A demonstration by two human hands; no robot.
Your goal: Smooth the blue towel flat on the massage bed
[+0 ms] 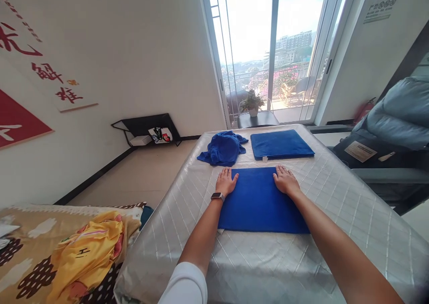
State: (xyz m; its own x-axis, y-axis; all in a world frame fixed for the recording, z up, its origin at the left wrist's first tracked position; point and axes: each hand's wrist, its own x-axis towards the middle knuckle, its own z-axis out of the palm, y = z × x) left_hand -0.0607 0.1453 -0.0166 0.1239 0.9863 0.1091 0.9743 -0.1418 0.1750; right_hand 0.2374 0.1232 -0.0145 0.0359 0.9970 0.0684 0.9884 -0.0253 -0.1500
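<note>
A blue towel lies spread as a flat rectangle on the silver quilted cover in front of me. My left hand, with a watch on the wrist, rests flat on its far left corner, fingers stretched out. On the far right corner lies my right hand, palm down with the fingers straight. Behind my left hand sits a crumpled blue towel. Farther back to the right is a neatly folded blue towel with a small white tag at its near edge.
A bed with a patterned spread and a yellow garment stands at left. To the right is a grey padded chair. Beyond the covered surface, a potted plant stands before the glass doors. A black rack is by the wall.
</note>
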